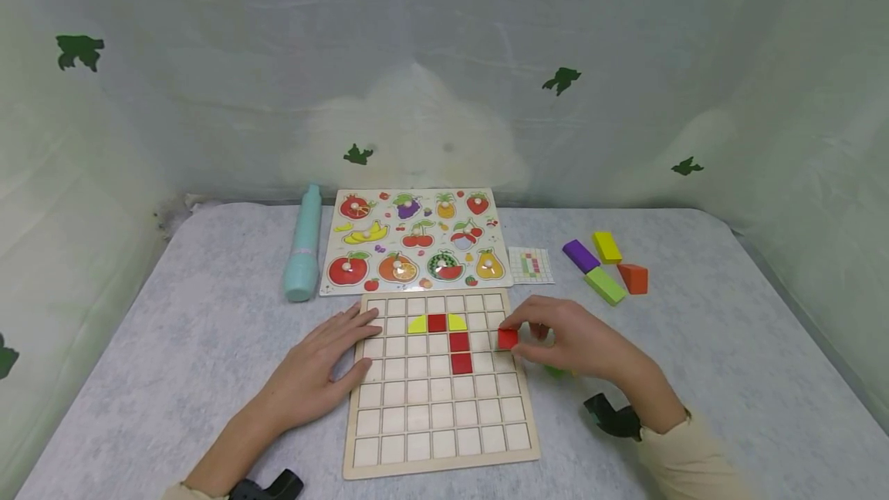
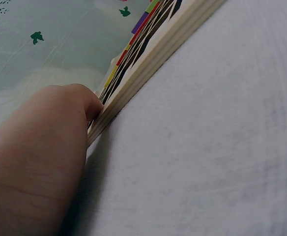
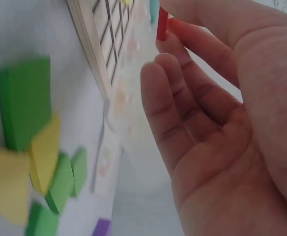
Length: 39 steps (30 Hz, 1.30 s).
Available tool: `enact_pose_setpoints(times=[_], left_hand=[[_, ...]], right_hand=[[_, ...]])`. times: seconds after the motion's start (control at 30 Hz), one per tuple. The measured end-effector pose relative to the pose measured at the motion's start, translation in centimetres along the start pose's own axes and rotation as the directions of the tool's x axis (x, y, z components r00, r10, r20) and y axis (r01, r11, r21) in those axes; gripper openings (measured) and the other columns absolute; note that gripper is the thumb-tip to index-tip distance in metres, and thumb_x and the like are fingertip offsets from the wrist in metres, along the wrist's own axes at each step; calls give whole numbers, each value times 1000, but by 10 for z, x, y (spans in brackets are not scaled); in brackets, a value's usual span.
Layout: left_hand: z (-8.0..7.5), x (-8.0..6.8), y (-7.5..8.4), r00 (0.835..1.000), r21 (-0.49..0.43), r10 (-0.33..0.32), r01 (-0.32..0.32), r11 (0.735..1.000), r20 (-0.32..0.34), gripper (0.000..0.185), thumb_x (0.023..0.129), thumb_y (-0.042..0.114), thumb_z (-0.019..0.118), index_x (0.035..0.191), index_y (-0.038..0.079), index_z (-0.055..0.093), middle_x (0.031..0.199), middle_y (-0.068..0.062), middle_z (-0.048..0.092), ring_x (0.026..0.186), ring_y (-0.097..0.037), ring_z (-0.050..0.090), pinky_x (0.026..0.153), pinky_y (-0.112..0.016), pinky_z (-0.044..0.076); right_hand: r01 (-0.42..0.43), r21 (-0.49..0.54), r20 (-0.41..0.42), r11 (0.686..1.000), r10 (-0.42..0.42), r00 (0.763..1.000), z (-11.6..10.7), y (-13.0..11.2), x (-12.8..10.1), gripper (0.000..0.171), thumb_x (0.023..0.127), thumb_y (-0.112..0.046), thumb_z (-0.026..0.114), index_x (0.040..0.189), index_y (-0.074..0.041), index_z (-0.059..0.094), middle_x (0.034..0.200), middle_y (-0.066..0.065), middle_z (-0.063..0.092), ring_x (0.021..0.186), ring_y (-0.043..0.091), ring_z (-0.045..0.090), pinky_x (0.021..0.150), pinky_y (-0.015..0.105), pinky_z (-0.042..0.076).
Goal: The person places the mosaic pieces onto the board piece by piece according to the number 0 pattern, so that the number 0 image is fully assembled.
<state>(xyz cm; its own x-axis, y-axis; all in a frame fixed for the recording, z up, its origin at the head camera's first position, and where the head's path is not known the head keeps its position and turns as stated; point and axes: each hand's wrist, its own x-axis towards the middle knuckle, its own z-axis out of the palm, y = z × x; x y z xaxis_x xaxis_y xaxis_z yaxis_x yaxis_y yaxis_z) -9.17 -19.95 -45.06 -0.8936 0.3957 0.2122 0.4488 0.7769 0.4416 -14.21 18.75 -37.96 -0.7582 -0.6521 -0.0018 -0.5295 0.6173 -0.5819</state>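
A wooden grid board (image 1: 437,438) lies on the grey table in front of me. Red squares (image 1: 460,353) and two yellow quarter pieces (image 1: 417,324) sit in its upper cells. My right hand (image 1: 549,338) pinches a small red square tile (image 1: 507,339) over the board's right edge; the tile (image 3: 161,24) shows edge-on between thumb and fingers in the right wrist view. My left hand (image 1: 326,365) lies flat, fingers straight, on the board's left edge (image 2: 133,81). In the left wrist view the fingers (image 2: 60,123) press against that edge.
A fruit peg puzzle (image 1: 415,241) and a teal bottle (image 1: 302,245) lie behind the board. A small pattern card (image 1: 531,265) and purple, yellow, green and orange blocks (image 1: 604,265) sit at the right. Loose green and yellow pieces (image 3: 30,147) lie under my right hand.
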Motion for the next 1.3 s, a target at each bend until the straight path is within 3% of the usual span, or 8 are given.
enact_pose_setpoints(times=[0.2, 0.5, 0.8, 1.0, 1.3], left_hand=[[0, 0, 0, 1000, 5, 0, 0, 1000, -1, 49, 96, 30, 71, 143, 21, 61, 159, 7, 47, 154, -22, 35, 128, -33, 24], [0, 0, 0, 1000, 1, 7, -7, 1000, -9, 49, 95, 29, 71, 143, 21, 61, 159, 6, 48, 153, -23, 36, 128, -30, 23], [0, 0, 0, 1000, -4, 1, -1, 1000, -5, 48, 96, 28, 70, 143, 21, 61, 159, 7, 47, 154, -22, 35, 128, -30, 23], [0, -1, 0, 1000, -15, 5, -5, 1000, -7, 48, 96, 27, 70, 143, 20, 61, 159, 6, 48, 154, -23, 35, 129, -24, 18], [0, -1, -1, 1000, -8, 6, -6, 1000, -4, 48, 96, 28, 70, 143, 22, 61, 160, 8, 47, 154, -22, 35, 129, -29, 21]], right_hand=[[56, 32, 48, 998, -57, 997, 14, -13, 6, 26, 92, -24, 80, 118, -26, 75, 106, -16, 66, 83, 14, 59, 66, 20, 50], [89, 14, 129, 996, -90, 988, 38, -26, 13, 23, 93, -31, 78, 116, -27, 76, 105, -18, 65, 89, 7, 56, 74, 18, 52], [97, -52, 180, 994, -86, 980, 51, -31, 13, 26, 95, -32, 76, 120, -26, 75, 117, -16, 66, 110, 4, 57, 100, 26, 54], [81, -64, 173, 995, -69, 983, 45, -30, 12, 26, 93, -32, 78, 119, -29, 76, 115, -18, 65, 106, 4, 56, 94, 25, 55], [12, -36, 113, 999, -8, 994, 13, -14, 2, 30, 90, -25, 81, 119, -25, 75, 115, -13, 69, 101, 9, 58, 84, 27, 56]])
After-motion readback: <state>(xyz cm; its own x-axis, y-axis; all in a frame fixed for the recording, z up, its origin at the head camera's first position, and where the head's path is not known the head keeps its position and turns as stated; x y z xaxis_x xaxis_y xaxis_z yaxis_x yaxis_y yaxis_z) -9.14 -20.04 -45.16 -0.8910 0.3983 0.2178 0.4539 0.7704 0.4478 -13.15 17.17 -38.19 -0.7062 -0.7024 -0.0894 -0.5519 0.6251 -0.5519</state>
